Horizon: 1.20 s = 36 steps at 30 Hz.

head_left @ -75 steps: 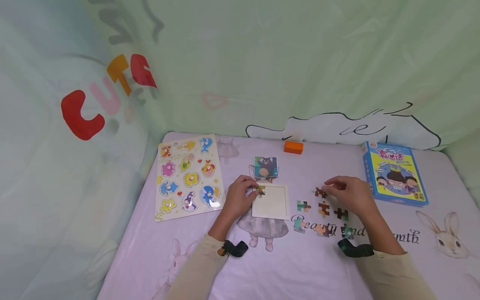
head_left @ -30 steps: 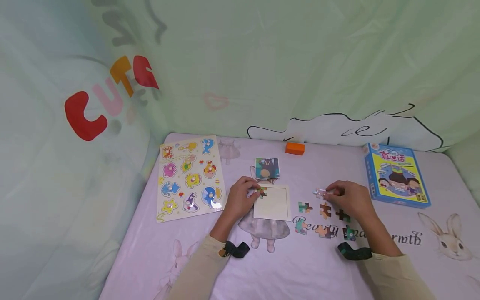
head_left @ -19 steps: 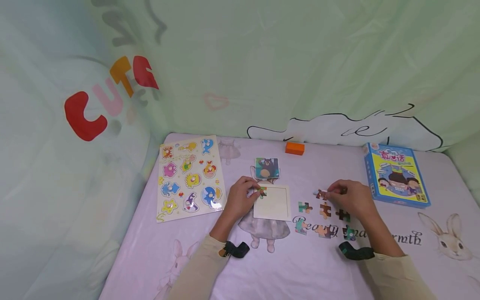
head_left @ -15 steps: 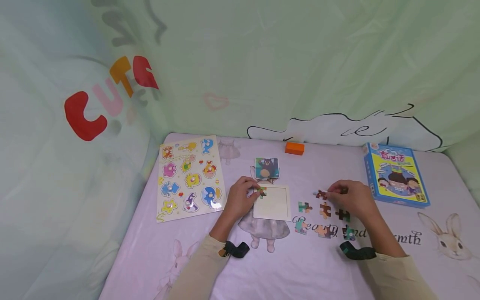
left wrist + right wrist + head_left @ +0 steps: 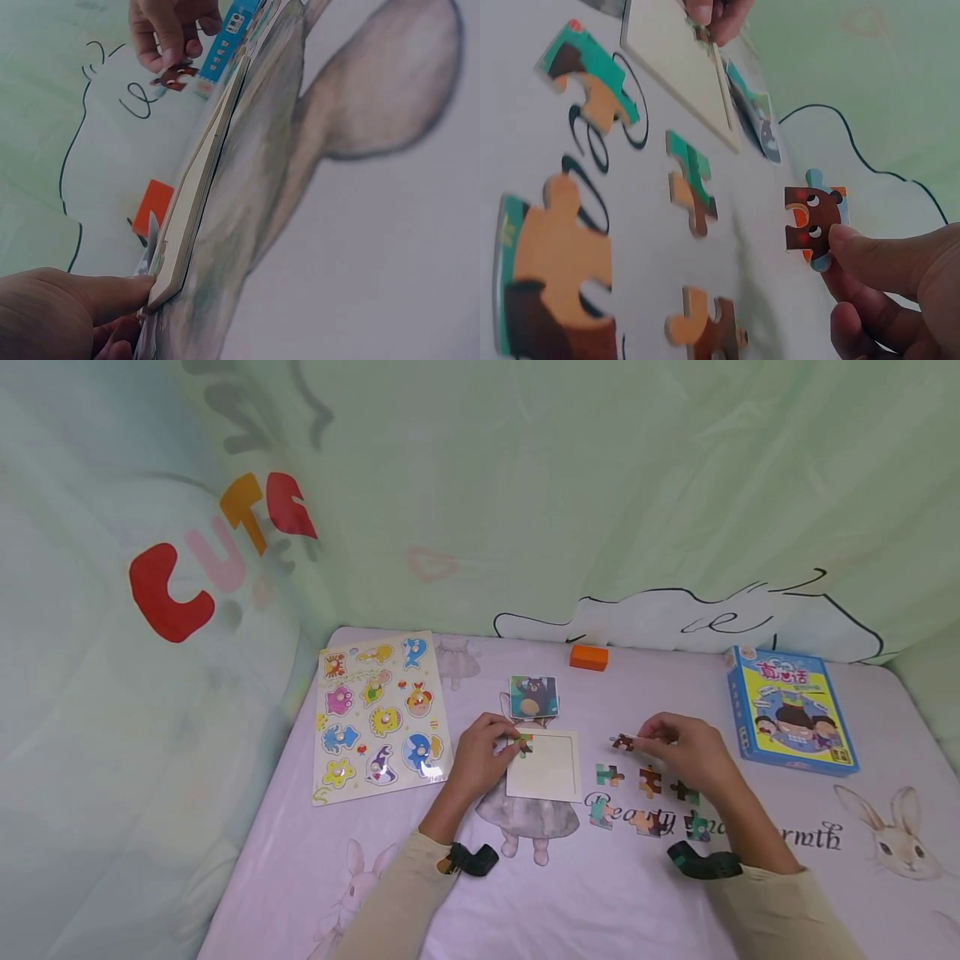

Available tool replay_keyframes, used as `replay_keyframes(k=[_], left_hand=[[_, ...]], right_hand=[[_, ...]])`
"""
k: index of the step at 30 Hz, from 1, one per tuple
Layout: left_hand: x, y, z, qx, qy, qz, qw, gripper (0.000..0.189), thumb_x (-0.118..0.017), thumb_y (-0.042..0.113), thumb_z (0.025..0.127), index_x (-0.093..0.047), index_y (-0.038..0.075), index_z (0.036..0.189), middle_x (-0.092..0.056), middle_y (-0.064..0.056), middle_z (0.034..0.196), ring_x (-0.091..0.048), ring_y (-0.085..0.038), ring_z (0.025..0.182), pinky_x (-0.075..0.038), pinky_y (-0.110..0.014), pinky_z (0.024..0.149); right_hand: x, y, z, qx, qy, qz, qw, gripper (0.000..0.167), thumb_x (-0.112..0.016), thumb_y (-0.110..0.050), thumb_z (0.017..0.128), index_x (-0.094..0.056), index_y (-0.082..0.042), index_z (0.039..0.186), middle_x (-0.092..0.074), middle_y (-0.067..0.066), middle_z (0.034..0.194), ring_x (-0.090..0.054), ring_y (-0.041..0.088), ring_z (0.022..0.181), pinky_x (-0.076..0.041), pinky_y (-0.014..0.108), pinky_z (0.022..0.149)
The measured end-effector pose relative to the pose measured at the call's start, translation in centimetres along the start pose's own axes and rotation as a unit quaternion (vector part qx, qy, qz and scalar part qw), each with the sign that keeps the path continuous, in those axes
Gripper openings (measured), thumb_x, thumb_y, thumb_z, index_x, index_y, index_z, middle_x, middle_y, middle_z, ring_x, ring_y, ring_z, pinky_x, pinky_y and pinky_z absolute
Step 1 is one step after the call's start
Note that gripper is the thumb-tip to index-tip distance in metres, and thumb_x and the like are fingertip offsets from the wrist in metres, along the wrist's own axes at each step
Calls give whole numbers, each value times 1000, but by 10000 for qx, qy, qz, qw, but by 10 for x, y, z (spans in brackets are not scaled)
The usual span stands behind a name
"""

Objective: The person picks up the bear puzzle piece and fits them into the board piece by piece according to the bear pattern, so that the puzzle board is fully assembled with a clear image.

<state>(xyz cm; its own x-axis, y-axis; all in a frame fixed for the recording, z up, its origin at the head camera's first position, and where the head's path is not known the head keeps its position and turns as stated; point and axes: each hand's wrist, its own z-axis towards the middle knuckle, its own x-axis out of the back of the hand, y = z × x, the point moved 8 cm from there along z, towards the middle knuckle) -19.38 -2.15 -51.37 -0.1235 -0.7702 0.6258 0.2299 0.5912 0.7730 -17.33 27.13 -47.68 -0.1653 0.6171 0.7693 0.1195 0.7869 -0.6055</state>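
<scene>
My left hand (image 5: 482,752) pinches the upper left corner of a shallow wooden puzzle tray (image 5: 546,775); in the left wrist view the thumb (image 5: 124,294) lies on its edge. One puzzle piece (image 5: 527,743) sits in that corner, partly covered by fingertips. Between thumb and fingers, my right hand (image 5: 688,753) holds a brown puzzle piece (image 5: 810,217) with a bear's face, lifted above the table right of the tray. Several loose pieces lie below it, among them a green and brown one (image 5: 609,775) and an orange and brown one (image 5: 650,781).
Behind the tray lies a square bear picture card (image 5: 534,697). An orange block (image 5: 588,657) stands at the back. On the left is a peg board with sea animals (image 5: 378,718); on the right, a blue and yellow box (image 5: 795,710).
The right hand has turned the bear-face piece from its pale back to its picture side, then moved a little left with it. The left hand has stayed at the tray's corner.
</scene>
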Motion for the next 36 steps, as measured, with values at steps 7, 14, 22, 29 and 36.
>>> replay_keyframes(k=[7,14,22,29,36], left_hand=[[-1,-2,1,39,-22,-10,10000,13,-74,13,93,-77,10,106,-66,-4,120,-64,-19,113,-55,-31,90],[-2,-3,1,79,-35,53,9999,14,-74,15,93,-77,11,106,-66,-4,121,-65,-19,113,-55,-31,91],[-1,-2,1,98,-54,88,9999,14,-74,16,94,-77,11,107,-66,-4,121,-64,-20,114,-55,-31,92],[-2,-2,1,112,-87,81,9999,14,-74,16,94,-77,11,107,-65,-4,121,-64,-19,114,-55,-32,92],[-1,-3,2,120,-103,54,9999,15,-74,15,94,-77,11,107,-65,-3,122,-63,-19,114,-54,-32,92]], right_hand=[[-11,-22,2,176,-29,180,9997,20,-72,-26,96,-68,-9,107,-69,12,100,-58,27,92,-51,28,70],[-27,-40,9,311,-144,372,9987,20,-73,-26,95,-68,-10,106,-69,10,97,-58,26,89,-50,28,71],[-43,-54,15,387,-267,678,9966,16,-71,-23,97,-68,-9,104,-68,10,98,-58,26,89,-51,30,73],[-55,-63,19,367,-279,869,9952,14,-70,-19,97,-68,-9,106,-68,11,97,-60,25,87,-52,29,74],[-66,-69,23,343,-301,1016,9938,14,-70,-16,97,-68,-7,107,-69,11,97,-60,24,87,-51,29,74]])
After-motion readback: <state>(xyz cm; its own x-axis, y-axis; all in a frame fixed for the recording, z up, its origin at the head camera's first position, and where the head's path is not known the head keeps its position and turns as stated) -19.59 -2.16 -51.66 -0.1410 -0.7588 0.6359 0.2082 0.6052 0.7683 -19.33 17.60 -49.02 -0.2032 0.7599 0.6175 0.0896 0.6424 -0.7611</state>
